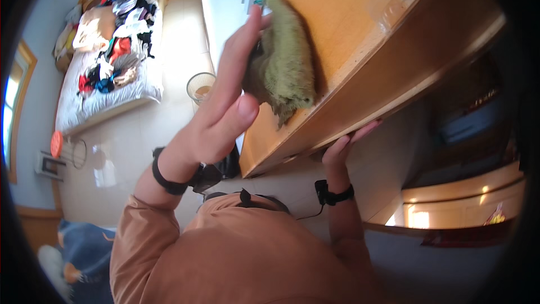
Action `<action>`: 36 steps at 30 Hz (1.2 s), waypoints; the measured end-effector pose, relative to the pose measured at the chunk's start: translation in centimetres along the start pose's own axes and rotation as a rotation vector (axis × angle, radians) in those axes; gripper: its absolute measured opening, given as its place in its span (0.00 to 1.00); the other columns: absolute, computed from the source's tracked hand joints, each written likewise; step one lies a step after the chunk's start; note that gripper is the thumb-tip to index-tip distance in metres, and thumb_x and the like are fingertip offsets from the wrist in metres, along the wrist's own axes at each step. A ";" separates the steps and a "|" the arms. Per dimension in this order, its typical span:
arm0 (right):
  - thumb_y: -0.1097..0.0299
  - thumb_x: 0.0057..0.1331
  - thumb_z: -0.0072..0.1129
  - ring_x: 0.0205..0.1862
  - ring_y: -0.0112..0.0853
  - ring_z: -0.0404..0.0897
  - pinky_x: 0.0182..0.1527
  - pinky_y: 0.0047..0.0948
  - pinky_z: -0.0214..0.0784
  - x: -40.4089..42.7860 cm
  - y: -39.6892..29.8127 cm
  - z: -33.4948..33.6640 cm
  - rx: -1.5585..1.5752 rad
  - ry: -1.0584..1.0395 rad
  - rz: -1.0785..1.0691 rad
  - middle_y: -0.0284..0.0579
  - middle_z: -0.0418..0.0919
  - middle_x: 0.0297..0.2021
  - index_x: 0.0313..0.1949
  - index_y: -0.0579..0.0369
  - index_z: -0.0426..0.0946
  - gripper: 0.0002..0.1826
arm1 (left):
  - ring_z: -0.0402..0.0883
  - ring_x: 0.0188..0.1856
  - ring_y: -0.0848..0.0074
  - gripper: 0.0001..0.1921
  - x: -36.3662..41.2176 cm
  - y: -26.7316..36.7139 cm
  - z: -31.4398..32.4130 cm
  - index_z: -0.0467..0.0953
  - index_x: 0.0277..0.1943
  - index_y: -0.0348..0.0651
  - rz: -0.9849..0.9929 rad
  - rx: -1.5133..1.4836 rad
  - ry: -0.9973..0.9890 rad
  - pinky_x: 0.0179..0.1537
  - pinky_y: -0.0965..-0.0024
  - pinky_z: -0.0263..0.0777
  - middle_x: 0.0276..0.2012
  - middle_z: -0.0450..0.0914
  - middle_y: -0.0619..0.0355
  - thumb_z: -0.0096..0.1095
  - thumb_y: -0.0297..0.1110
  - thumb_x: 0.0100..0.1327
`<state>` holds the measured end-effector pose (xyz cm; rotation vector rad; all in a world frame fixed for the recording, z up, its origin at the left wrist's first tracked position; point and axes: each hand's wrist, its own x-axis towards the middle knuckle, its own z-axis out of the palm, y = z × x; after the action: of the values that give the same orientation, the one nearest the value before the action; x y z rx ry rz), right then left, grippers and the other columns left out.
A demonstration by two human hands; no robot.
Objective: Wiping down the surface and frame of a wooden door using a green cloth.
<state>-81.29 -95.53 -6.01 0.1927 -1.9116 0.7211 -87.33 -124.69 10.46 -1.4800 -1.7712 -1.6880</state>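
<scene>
My left hand (pixel 223 109) is raised against the face of a wooden door or panel (pixel 337 21), its fingers stretched out. A fuzzy green cloth (pixel 291 55), bunched into a thick roll, is held between that hand and the wood. Part of its dark underside shows near my thumb. Lower down, my right hand (pixel 341 147) touches the far long edge of the same wooden piece, fingers extended along it. The wood partly hides that grip. Both wrists wear black bands, and a thin cable runs from the right one.
Clothes in heaps (pixel 122 46) cover a bed (pixel 143 93) at the upper left. A wire-ribbed bin (pixel 201 86) stands on the tiled floor (pixel 126 152). A small orange-topped stool (pixel 57 144) is by the left wall. Wooden furniture (pixel 464 202) stands at the right.
</scene>
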 end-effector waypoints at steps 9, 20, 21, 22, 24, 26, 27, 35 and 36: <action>0.45 0.74 0.24 0.73 0.44 0.16 0.71 0.50 0.15 0.3 -2.0 0.5 0.021 -0.087 0.002 0.51 0.11 0.71 0.70 0.59 0.18 0.41 | 0.49 0.72 0.61 0.27 -18.7 -10.5 8.8 0.48 0.69 0.31 -0.524 0.051 0.201 0.70 0.67 0.43 0.69 0.51 0.45 0.39 0.23 0.69; 0.38 0.72 0.22 0.74 0.45 0.20 0.71 0.51 0.21 -0.7 -1.5 0.4 -0.030 -0.055 0.090 0.54 0.11 0.70 0.69 0.55 0.16 0.44 | 0.42 0.74 0.53 0.31 -5.2 -0.7 3.3 0.45 0.72 0.33 -0.044 0.094 0.042 0.71 0.60 0.39 0.72 0.42 0.41 0.43 0.38 0.72; 0.38 0.71 0.23 0.74 0.45 0.21 0.71 0.51 0.21 -0.4 -1.3 0.6 -0.020 -0.047 0.108 0.54 0.11 0.70 0.69 0.55 0.16 0.45 | 0.38 0.75 0.53 0.32 -5.9 -2.3 4.3 0.44 0.72 0.32 -0.035 0.126 0.031 0.71 0.59 0.35 0.73 0.38 0.40 0.41 0.39 0.72; 0.37 0.71 0.23 0.74 0.45 0.21 0.71 0.51 0.21 0.0 -1.0 1.0 -0.005 -0.047 0.125 0.54 0.11 0.70 0.69 0.56 0.16 0.45 | 0.32 0.75 0.52 0.33 -7.4 -4.8 5.7 0.41 0.72 0.32 0.000 0.120 0.102 0.72 0.56 0.29 0.73 0.35 0.40 0.38 0.40 0.71; 0.37 0.71 0.25 0.74 0.43 0.24 0.72 0.49 0.25 0.1 -1.1 1.0 0.058 -0.031 0.116 0.52 0.13 0.71 0.70 0.54 0.16 0.46 | 0.26 0.74 0.49 0.36 -10.6 -7.9 7.9 0.33 0.71 0.27 -0.096 0.047 0.127 0.71 0.55 0.23 0.72 0.28 0.36 0.37 0.40 0.70; 0.37 0.71 0.26 0.74 0.42 0.28 0.72 0.47 0.27 0.1 -1.4 0.6 0.083 -0.010 0.131 0.51 0.16 0.72 0.70 0.53 0.16 0.46 | 0.24 0.74 0.48 0.37 -12.3 -9.0 8.9 0.31 0.70 0.25 -0.161 -0.046 0.101 0.71 0.55 0.22 0.72 0.26 0.34 0.37 0.40 0.69; 0.38 0.71 0.27 0.74 0.42 0.30 0.72 0.45 0.29 0.2 -1.5 0.5 0.087 0.000 0.146 0.51 0.17 0.72 0.70 0.53 0.16 0.45 | 0.22 0.74 0.48 0.37 -12.7 -9.2 9.1 0.30 0.69 0.23 -0.162 -0.020 0.093 0.71 0.55 0.21 0.71 0.24 0.34 0.37 0.38 0.69; 0.33 0.69 0.30 0.73 0.40 0.42 0.71 0.41 0.39 0.5 -0.9 0.6 0.161 0.021 0.308 0.50 0.30 0.73 0.71 0.46 0.16 0.48 | 0.28 0.73 0.42 0.37 -10.5 -6.8 7.4 0.40 0.70 0.26 -0.176 -0.094 -0.036 0.71 0.52 0.27 0.71 0.28 0.30 0.48 0.33 0.65; 0.31 0.67 0.31 0.72 0.40 0.44 0.70 0.41 0.42 0.5 -0.8 0.6 0.237 0.020 0.343 0.50 0.33 0.73 0.70 0.44 0.16 0.50 | 0.35 0.72 0.40 0.37 -10.1 -5.6 7.2 0.46 0.69 0.28 -0.114 -0.027 -0.033 0.70 0.51 0.33 0.70 0.32 0.29 0.55 0.31 0.62</action>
<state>-81.59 -96.46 -5.44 0.0022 -1.8578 1.1761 -84.31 -121.99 -2.51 -1.4520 -1.8903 -1.7581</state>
